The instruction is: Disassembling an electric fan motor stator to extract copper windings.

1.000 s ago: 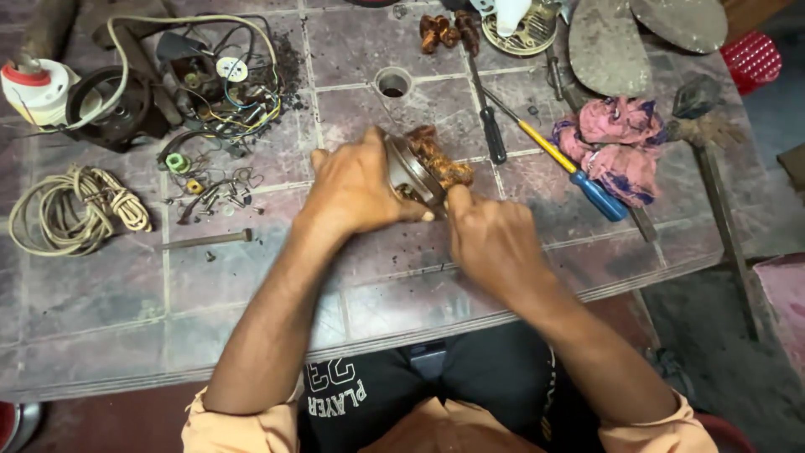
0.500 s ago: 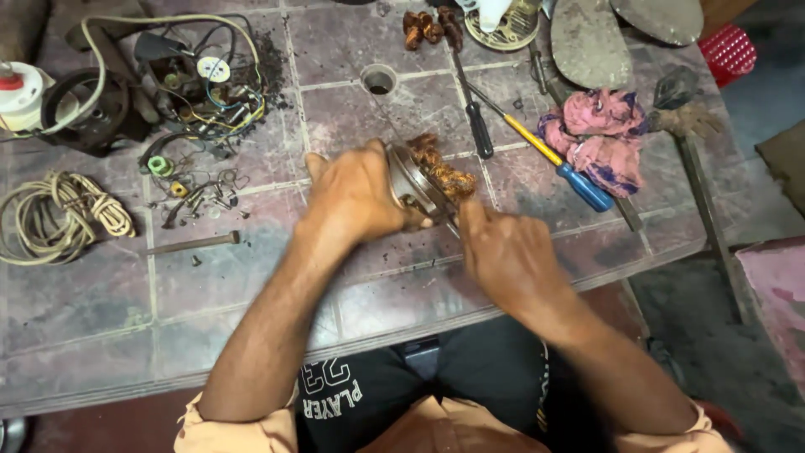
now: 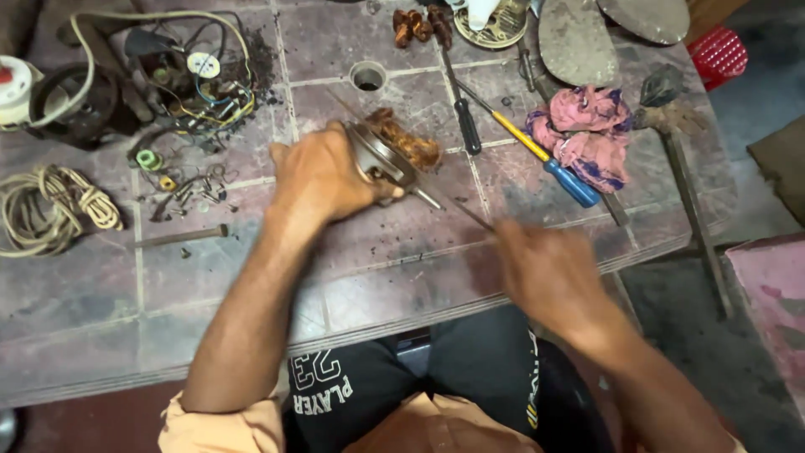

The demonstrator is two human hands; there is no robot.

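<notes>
Left hand (image 3: 323,180) is clamped around a small motor stator (image 3: 394,155), fingers wrapped over the metal ring so it sits tilted on the tiled workbench (image 3: 251,277), open end facing toward the right hand. My guess is that it's held that way to brace it and keep the winding side reachable. The stator itself is a grey metal ring with a clump of coppery-brown winding wire bulging out the far side, pretty grimy and scorched looking.

Right hand (image 3: 549,273) is blurred, closed around the near end of a thin rod or blade (image 3: 457,210) that runs up toward the stator. Can't tell if the tip is actually touching it, or exactly how tight the grip is, but the fingers look curled shut on it.

Everything else, taking the stator as the reference: just to its right lie a black-handled screwdriver (image 3: 465,122) and a yellow-and-blue screwdriver (image 3: 545,155), with a pink rag (image 3: 587,138) beyond them. Just past the stator there's a round hole in the bench (image 3: 367,77). Well off to its left is a tangle of wires and parts (image 3: 184,84), a few loose bits of hardware (image 3: 176,189), and a coil of cream rope (image 3: 54,205) at the bench's left edge.
</notes>
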